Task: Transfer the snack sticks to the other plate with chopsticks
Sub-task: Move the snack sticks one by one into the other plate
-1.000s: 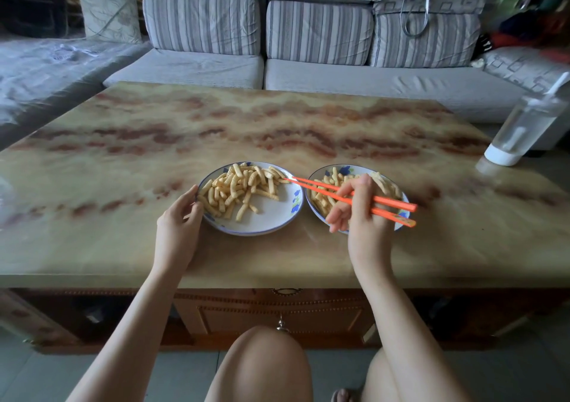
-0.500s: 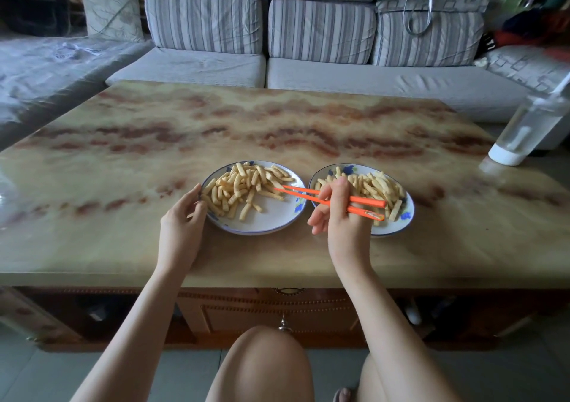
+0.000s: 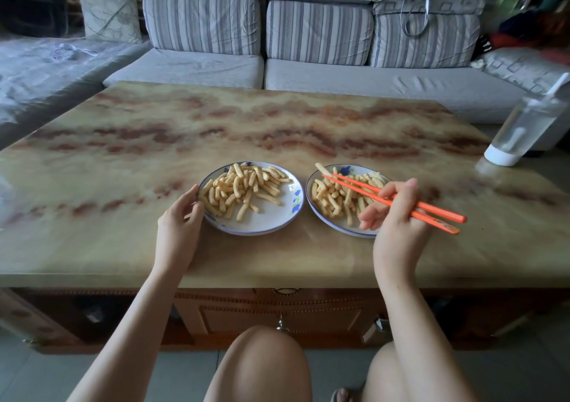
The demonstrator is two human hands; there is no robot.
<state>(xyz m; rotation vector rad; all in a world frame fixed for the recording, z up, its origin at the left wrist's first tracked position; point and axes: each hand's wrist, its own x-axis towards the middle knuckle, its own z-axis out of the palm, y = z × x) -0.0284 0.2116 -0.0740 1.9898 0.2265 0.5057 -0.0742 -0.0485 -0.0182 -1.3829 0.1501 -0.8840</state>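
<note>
Two white plates with blue rims sit side by side near the table's front edge. The left plate (image 3: 277,216) holds several yellow snack sticks (image 3: 243,187). The right plate (image 3: 336,227) holds another pile of snack sticks (image 3: 334,196). My left hand (image 3: 179,225) rests against the left plate's near-left rim, fingers loosely curved. My right hand (image 3: 398,216) grips a pair of orange chopsticks (image 3: 398,201). Their tips pinch one snack stick (image 3: 322,168) above the far-left part of the right plate.
The plates stand on a marbled table (image 3: 277,124). A clear bottle with a white base (image 3: 521,133) stands at its right edge. A grey striped sofa (image 3: 308,47) runs behind the table. My knees are below the front edge.
My right hand has swung right with the chopsticks. Their tips left the left plate and now hold a stick over the right plate. My left hand stayed at the left plate.
</note>
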